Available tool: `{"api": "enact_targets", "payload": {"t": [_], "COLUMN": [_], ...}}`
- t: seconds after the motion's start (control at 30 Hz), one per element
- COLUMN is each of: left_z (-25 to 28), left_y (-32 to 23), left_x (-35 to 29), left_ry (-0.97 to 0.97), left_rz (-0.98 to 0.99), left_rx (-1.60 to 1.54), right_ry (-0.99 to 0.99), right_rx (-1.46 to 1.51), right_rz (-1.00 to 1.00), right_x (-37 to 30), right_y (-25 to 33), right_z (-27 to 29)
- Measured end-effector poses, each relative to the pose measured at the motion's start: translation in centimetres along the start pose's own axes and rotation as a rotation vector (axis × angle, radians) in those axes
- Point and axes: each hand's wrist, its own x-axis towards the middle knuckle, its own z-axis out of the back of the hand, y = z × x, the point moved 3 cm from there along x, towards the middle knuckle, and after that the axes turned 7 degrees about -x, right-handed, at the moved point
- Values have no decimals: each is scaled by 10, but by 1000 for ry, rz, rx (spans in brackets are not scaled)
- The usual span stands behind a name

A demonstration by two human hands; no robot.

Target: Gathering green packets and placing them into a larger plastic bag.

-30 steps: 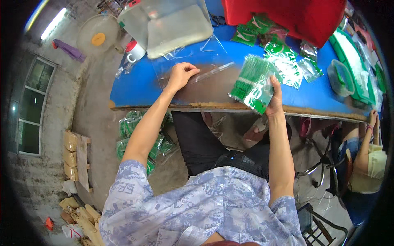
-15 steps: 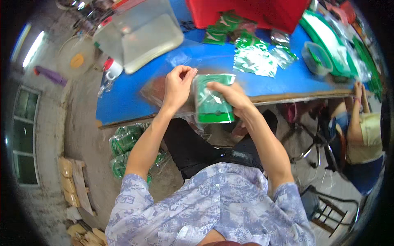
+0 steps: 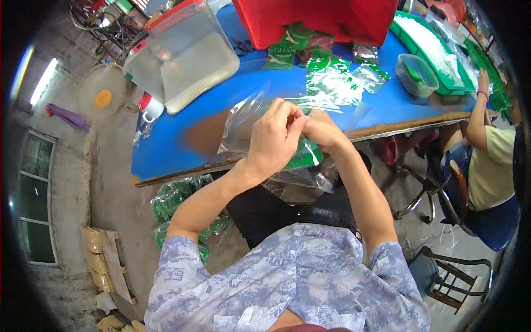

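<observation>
Bag: clear, thin, crinkled plastic, pinched by both hands.
Green packet: flat, glossy, under right hand.
Left hand: clenched on bag.
Counter: blue, smooth, beyond hands.

green packet: mostly hidden behind the left hand and right hand; only its lower edge shows.
clear bag: its mouth is covered by the fingers.
red crate: top cut off by the picture's edge.
co-worker right of the blue table: head out of view.
</observation>
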Motion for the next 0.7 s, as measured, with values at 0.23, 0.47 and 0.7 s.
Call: {"api": "enact_targets", "payload": {"t": [0.23, 0.47, 0.7], "left_z": [-14, -6, -19], "left_y": [-39, -27, 7], "left_x": [-33, 88, 104], "left_ry": [369, 405, 710], "left_rz": [16, -632, -219], "left_rx": [41, 566, 297], "right_ry": [-130, -67, 61], "right_rx": [-631, -101, 175], "right_rz": [514, 381, 191], "right_x": [3, 1, -4], "right_y": [33, 19, 34], "right_z": [-6, -13, -22]}}
